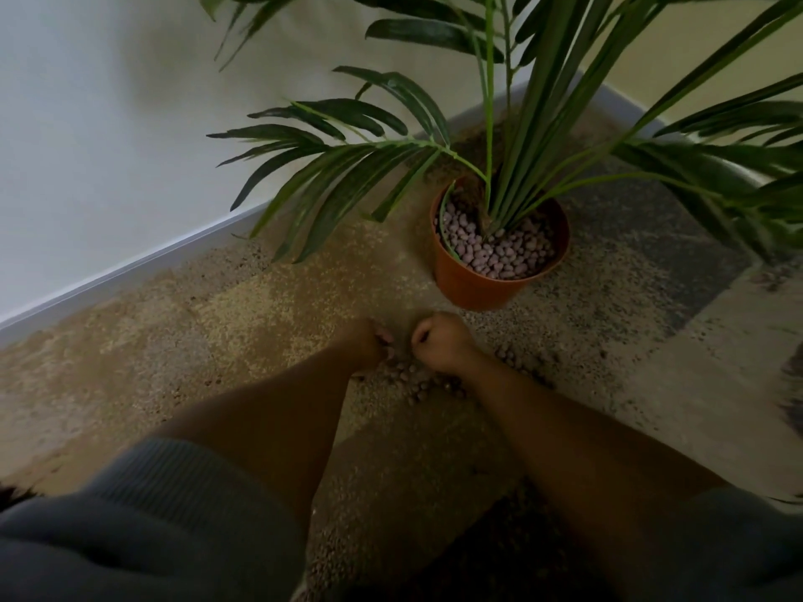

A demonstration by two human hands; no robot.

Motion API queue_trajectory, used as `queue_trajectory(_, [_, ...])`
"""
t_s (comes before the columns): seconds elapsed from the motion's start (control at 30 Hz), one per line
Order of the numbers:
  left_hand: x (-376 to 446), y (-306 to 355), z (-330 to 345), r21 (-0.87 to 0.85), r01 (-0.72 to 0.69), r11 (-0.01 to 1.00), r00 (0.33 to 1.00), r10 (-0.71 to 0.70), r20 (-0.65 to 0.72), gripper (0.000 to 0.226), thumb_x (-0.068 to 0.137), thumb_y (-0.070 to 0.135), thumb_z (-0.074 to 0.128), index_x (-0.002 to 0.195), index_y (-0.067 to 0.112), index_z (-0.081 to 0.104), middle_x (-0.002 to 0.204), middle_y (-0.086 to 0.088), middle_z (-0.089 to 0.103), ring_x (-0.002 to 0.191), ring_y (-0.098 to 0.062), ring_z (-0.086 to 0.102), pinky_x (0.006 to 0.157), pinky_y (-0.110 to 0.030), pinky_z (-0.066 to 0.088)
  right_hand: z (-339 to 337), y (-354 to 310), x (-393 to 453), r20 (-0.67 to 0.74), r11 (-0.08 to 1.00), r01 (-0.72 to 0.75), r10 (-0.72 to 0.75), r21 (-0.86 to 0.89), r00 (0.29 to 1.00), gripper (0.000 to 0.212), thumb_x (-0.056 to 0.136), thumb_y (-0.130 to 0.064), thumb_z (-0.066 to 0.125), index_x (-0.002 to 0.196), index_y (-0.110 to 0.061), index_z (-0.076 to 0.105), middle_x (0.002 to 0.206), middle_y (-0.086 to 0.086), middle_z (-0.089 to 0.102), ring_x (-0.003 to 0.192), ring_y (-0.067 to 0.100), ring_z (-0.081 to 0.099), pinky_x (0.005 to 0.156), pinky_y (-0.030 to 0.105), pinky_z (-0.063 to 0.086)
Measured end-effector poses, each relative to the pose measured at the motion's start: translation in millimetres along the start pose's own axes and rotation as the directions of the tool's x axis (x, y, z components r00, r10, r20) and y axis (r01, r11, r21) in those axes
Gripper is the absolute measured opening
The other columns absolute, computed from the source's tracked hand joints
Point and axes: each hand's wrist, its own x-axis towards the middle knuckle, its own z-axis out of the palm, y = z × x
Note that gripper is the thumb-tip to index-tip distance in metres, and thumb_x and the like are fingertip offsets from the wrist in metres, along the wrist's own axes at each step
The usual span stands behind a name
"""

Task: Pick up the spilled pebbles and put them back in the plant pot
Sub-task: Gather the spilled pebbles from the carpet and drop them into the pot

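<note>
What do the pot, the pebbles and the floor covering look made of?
Pot: likely plastic, smooth matte orange with a thin rim. Pebbles: rounded, dull pinkish-grey, possibly clay or stone; unclear. Carpet: short pile, speckled beige and grey grain.

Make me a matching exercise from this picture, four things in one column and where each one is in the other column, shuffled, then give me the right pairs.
Column one:
1. plant pot
2. spilled pebbles
3. left hand
4. skirting board

Column two:
A. along the foot of the wall
B. on the carpet between the two hands
C. upright on the carpet, beyond the hands
D. on the carpet, left of the right hand

Pairs: 1-C, 2-B, 3-D, 4-A
</note>
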Motion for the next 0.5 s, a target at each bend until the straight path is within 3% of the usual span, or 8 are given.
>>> queue_trajectory(0.13, [-6.1,5.0,-1.7,-0.106,0.040,0.994,0.998,-0.044,-0.033,0.022,0.087,0.017,0.066,0.108,0.018,0.071,0.110,0.003,0.064,0.107,-0.016,0.061,0.082,-0.026,0.049,-9.5,5.6,4.2,0.016,0.926,-0.256,0.262,0.278,0.965,0.022,0.089,-0.009,0.056,0.105,-0.005,0.071,0.110,0.011,0.070,0.105,0.026,0.065,0.095,0.038,0.053])
queue_trajectory(0.2, [-12.2,10.7,-3.5,-0.099,0.026,0.995,0.999,-0.030,-0.038,0.023,0.088,0.016,0.065,0.109,0.016,0.071,0.115,0.001,0.066,0.109,-0.017,0.060,0.086,-0.026,0.049,-14.9,4.4,3.4,0.143,0.742,-0.378,0.363,0.554,0.921,0.027,0.088,0.000,0.059,0.114,0.000,0.066,0.122,0.010,0.063,0.107,0.024,0.062,0.087,0.034,0.058])
queue_trajectory(0.27, [-17.8,15.4,-5.4,-0.119,0.046,0.992,0.999,-0.047,-0.008,0.023,0.088,0.016,0.064,0.110,0.016,0.070,0.110,0.002,0.066,0.104,-0.017,0.061,0.082,-0.027,0.052,-21.2,-0.1,-5.1,0.270,0.465,-0.435,0.380,0.771,0.885,0.036,0.089,0.007,0.058,0.125,0.000,0.059,0.128,0.009,0.054,0.101,0.020,0.059,0.074,0.025,0.059])
queue_trajectory(0.33, [-20.8,19.1,-7.7,-0.216,0.115,0.970,0.993,-0.111,0.027,0.017,0.088,0.015,0.062,0.102,0.019,0.071,0.098,0.003,0.064,0.086,-0.015,0.061,0.065,-0.025,0.053,-26.2,-2.0,-13.7,0.332,0.336,-0.462,0.378,0.821,0.864,0.035,0.090,0.008,0.056,0.124,0.000,0.059,0.120,0.011,0.055,0.090,0.016,0.059,0.076,0.025,0.058])
queue_trajectory(0.4, [-24.0,24.0,-10.1,-0.356,0.169,0.919,0.986,-0.162,0.051,0.013,0.088,0.011,0.060,0.087,0.020,0.069,0.089,0.003,0.064,0.073,-0.013,0.060,0.064,-0.026,0.052,-29.7,-2.4,-20.3,0.373,0.282,-0.477,0.353,0.832,0.858,0.023,0.093,0.006,0.053,0.114,0.001,0.060,0.103,0.011,0.060,0.083,0.015,0.059,0.083,0.028,0.055])
queue_trajectory(0.5, [-31.3,38.1,-14.1,-0.641,0.267,0.720,0.963,-0.232,0.141,0.020,0.093,0.006,0.052,0.085,0.022,0.062,0.075,-0.003,0.058,0.047,-0.008,0.054,0.047,-0.019,0.046,-37.1,-8.4,-27.5,0.392,0.226,-0.468,0.312,0.854,0.866,0.014,0.097,-0.001,0.049,0.109,-0.004,0.056,0.092,0.011,0.062,0.089,0.018,0.062,0.086,0.029,0.052])
